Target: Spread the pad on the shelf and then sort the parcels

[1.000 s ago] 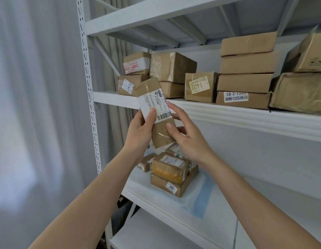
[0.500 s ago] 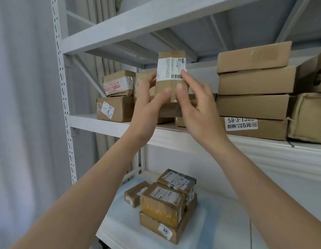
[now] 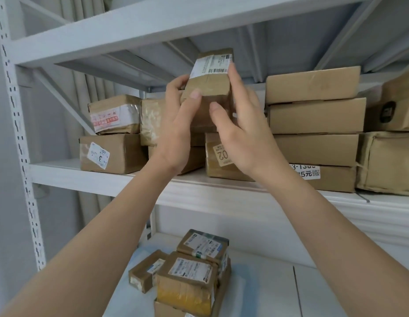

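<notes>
Both my hands hold one small brown parcel (image 3: 210, 83) with a white barcode label, raised above the stacked parcels (image 3: 112, 138) on the middle shelf (image 3: 102, 177). My left hand (image 3: 178, 124) grips its left side with the thumb across the front. My right hand (image 3: 242, 124) holds its right side, fingers up along the edge. On the lower shelf a pale blue pad (image 3: 251, 291) lies under a pile of small labelled parcels (image 3: 187, 275).
A stack of flat cartons (image 3: 313, 124) and a large taped carton (image 3: 386, 161) fill the right of the middle shelf. The upper shelf's underside (image 3: 199, 26) hangs close above. A white perforated upright (image 3: 18, 133) stands at the left.
My hands have lifted the parcel from below the middle shelf's edge up to above the parcels on it, and turned it so the label faces up and back.
</notes>
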Demonstrator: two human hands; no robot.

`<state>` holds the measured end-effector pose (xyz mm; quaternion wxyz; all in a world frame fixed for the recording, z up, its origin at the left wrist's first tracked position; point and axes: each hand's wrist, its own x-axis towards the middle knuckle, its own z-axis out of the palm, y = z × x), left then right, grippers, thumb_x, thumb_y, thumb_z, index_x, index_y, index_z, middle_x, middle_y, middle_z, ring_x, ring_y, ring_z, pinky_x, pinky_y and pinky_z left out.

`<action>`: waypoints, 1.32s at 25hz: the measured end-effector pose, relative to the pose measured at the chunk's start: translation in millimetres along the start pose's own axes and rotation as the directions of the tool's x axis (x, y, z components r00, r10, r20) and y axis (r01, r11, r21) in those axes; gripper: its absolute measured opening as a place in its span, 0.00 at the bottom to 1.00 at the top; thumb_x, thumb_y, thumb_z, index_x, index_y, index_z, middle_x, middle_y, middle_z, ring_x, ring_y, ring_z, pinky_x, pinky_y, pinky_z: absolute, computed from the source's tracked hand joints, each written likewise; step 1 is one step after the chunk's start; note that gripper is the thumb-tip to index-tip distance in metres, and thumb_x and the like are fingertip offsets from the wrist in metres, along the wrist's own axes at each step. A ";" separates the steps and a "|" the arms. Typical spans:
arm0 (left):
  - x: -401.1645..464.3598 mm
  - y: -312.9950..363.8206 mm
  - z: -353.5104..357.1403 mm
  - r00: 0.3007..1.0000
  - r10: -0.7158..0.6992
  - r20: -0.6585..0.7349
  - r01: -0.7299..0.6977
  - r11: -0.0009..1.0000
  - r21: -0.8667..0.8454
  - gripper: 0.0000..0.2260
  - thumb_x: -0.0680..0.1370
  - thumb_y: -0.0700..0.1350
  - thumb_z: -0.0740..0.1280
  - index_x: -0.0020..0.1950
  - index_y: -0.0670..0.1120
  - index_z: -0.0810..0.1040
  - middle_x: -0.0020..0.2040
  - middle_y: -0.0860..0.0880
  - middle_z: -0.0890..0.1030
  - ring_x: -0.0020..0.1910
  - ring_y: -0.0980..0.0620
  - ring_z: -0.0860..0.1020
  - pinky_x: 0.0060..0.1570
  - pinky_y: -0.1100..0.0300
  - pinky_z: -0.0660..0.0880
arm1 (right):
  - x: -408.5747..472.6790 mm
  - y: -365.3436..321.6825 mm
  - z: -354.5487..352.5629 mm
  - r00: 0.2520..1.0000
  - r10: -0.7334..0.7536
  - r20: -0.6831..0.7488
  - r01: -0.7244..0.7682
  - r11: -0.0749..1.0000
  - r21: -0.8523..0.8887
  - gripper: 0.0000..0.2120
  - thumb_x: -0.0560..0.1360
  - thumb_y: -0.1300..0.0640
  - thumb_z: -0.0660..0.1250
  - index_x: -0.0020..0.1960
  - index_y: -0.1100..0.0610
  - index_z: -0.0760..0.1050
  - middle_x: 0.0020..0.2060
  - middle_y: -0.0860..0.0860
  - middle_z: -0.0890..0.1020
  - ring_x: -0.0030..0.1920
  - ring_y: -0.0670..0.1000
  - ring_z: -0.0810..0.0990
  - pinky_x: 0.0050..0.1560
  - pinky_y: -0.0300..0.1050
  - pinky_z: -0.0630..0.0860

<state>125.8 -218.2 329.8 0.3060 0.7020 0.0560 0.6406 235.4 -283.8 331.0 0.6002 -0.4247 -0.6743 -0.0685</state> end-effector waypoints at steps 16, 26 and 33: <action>26.6 -35.1 -7.2 0.974 -0.170 0.152 0.140 0.973 0.185 0.20 0.83 0.48 0.56 0.76 0.47 0.64 0.64 0.48 0.74 0.63 0.52 0.73 0.65 0.48 0.72 | 32.6 -16.7 -7.3 0.984 0.169 -0.052 -0.155 0.686 -0.711 0.17 0.82 0.59 0.57 0.71 0.55 0.69 0.64 0.53 0.76 0.64 0.51 0.73 0.54 0.35 0.64; 13.4 -36.4 -8.2 0.958 -0.143 0.248 0.095 0.976 0.195 0.26 0.77 0.41 0.69 0.74 0.47 0.67 0.62 0.53 0.76 0.65 0.56 0.73 0.65 0.61 0.72 | 28.6 -11.8 -1.1 0.975 0.177 -0.133 -0.207 0.521 -0.828 0.19 0.75 0.72 0.60 0.65 0.61 0.73 0.59 0.59 0.77 0.57 0.58 0.77 0.59 0.51 0.75; 8.6 -35.3 -5.0 0.982 -0.115 0.153 0.087 0.980 0.180 0.24 0.78 0.35 0.66 0.73 0.46 0.68 0.61 0.53 0.76 0.63 0.55 0.75 0.56 0.70 0.72 | 23.3 -8.9 -2.6 0.976 0.188 -0.111 -0.188 0.466 -0.864 0.22 0.73 0.72 0.63 0.66 0.63 0.70 0.59 0.60 0.76 0.58 0.58 0.76 0.57 0.49 0.74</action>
